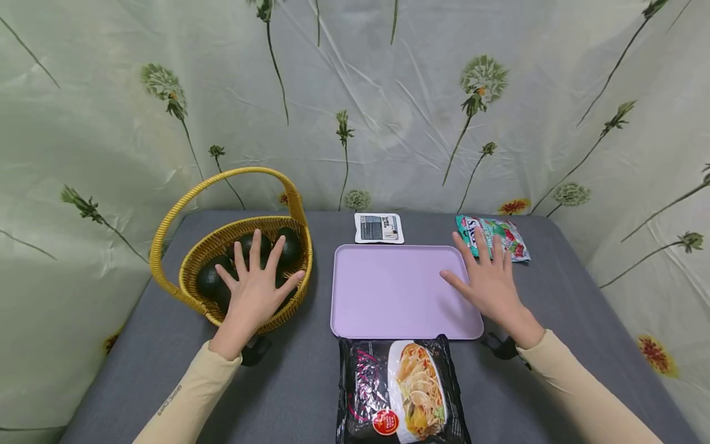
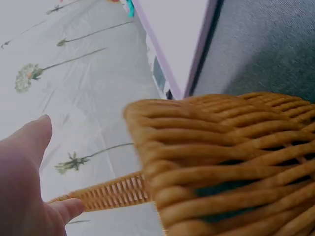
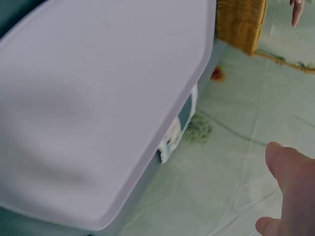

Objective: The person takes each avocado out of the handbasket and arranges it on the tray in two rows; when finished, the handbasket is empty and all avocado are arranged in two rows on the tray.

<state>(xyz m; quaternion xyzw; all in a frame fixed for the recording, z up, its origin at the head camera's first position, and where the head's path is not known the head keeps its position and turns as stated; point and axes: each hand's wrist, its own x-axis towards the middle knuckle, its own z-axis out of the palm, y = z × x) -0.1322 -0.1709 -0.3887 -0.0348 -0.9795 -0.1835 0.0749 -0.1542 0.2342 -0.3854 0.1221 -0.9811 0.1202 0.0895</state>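
My left hand (image 1: 255, 295) is spread over the wicker basket (image 1: 296, 311), fingers straight, holding nothing. Dark, rounded avocado-like fruits (image 1: 209, 280) lie inside the basket, partly hidden by that hand. In the left wrist view the basket's woven wall (image 2: 221, 157) stands close beside the hand. My right hand (image 1: 490, 287) is spread above the right edge of the lilac tray (image 1: 399, 290), with nothing in its grasp. Beyond its fingertips lies a teal and red packet (image 1: 513, 237). The right wrist view shows the tray's bare surface (image 3: 108, 88) near the thumb.
A black noodle package (image 1: 371, 376) with a food picture lies at the tray's near edge. Behind the tray is a small white pouch (image 1: 379, 228). The basket's tall handle (image 1: 233, 172) arches up at the left. A flowered curtain (image 1: 388, 92) hangs behind the grey table (image 1: 299, 394).
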